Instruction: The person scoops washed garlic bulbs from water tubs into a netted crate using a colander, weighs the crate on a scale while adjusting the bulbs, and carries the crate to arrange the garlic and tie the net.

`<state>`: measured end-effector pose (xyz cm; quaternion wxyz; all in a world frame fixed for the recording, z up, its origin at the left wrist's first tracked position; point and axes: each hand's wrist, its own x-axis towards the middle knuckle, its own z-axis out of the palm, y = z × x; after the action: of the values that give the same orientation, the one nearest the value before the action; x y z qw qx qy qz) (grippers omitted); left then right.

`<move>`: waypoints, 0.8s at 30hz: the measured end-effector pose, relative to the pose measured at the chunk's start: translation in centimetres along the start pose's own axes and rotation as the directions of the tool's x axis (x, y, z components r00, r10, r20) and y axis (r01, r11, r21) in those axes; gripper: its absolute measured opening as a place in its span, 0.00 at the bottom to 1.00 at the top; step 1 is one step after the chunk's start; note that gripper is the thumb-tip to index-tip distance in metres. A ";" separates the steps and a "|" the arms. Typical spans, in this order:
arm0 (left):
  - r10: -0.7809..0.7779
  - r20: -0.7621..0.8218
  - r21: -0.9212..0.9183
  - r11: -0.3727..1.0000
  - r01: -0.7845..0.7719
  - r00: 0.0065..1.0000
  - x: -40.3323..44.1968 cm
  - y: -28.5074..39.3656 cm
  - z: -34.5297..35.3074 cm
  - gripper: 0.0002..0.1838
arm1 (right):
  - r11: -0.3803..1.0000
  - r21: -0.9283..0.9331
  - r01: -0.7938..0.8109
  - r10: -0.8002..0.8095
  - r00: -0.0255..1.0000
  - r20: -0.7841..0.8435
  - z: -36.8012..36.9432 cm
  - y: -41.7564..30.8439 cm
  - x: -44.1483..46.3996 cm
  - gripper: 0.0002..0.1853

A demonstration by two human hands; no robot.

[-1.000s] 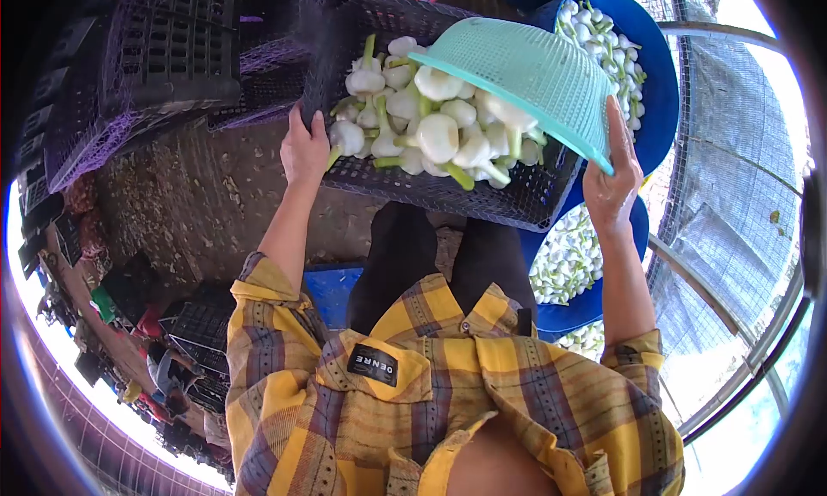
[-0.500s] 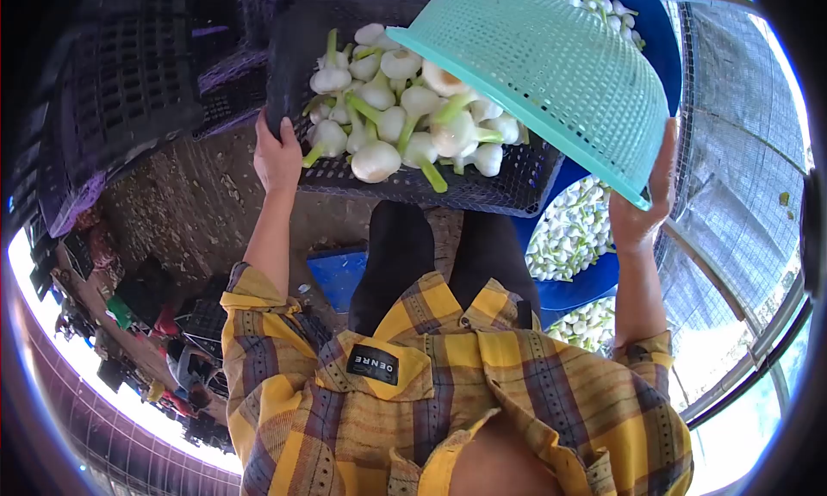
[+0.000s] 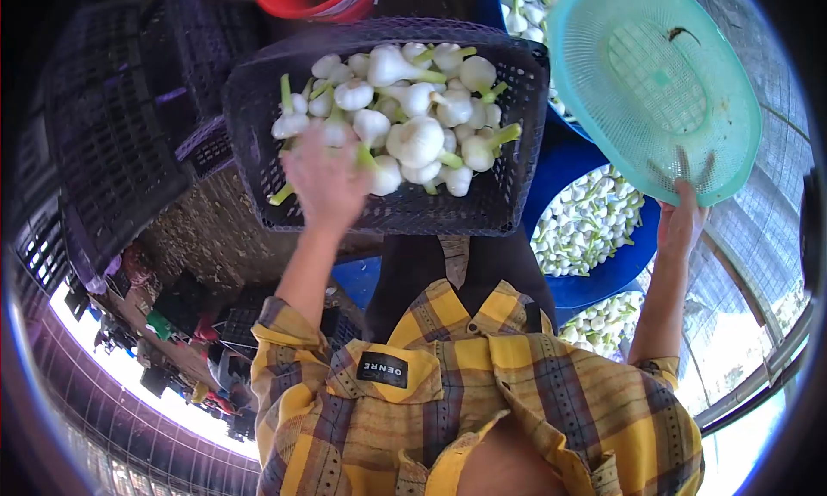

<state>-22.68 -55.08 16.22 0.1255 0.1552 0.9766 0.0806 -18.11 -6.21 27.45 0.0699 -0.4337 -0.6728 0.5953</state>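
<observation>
A black plastic crate (image 3: 392,216) in front of me holds a heap of white garlic bulbs (image 3: 418,143) with short green stems. My left hand (image 3: 326,179) is over the heap's near left side, smeared by motion, so its fingers and any touch on the bulbs are unclear. At the right, my right hand (image 3: 680,222) grips the lower rim of a mint-green plastic colander (image 3: 659,74). The colander is tilted, its inside facing me, with only a small dark scrap in it. Fingers show through its mesh from behind.
Blue tubs (image 3: 590,289) of smaller garlic bulbs (image 3: 586,220) stand under and beside the colander. A red bucket (image 3: 332,5) sits beyond the crate. Stacked dark crates (image 3: 112,108) are at the left. Mesh sheeting (image 3: 749,186) hangs at the right.
The colander has swung right, away from the crate, and turned from showing its outside to its inside. My left hand has left the crate's left edge and moved over the bulbs.
</observation>
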 end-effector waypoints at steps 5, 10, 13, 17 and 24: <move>0.189 -0.151 -0.013 0.981 -0.194 0.970 4.7 0.8 -4.1 0.37 | 0.998 -0.068 0.011 -0.025 0.975 -0.221 -4.4 3.8 4.7 0.28; 0.306 -0.110 0.001 0.952 -0.308 0.946 14.0 9.7 -10.1 0.40 | 0.953 -0.301 -0.027 -0.065 0.955 -0.291 -6.1 7.6 12.9 0.32; 0.435 0.159 0.123 0.882 -0.455 0.886 20.6 10.4 -9.8 0.38 | 0.637 -0.768 0.068 -0.309 0.935 -0.174 -3.7 8.0 16.2 0.38; 0.521 0.322 -0.089 0.848 -0.523 0.790 24.0 8.1 -6.9 0.31 | 0.536 -0.843 0.047 -0.336 0.928 -0.162 -1.1 14.5 21.4 0.41; 0.490 0.391 -0.119 0.866 -0.485 0.779 25.5 9.6 -7.6 0.24 | 0.723 -0.659 -0.207 0.042 0.965 -0.257 5.4 21.9 26.0 0.46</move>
<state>-45.47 -38.77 19.79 0.3026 0.4149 0.8542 0.0819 -26.46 5.25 -3.96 -0.0589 -0.5377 -0.8005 0.2580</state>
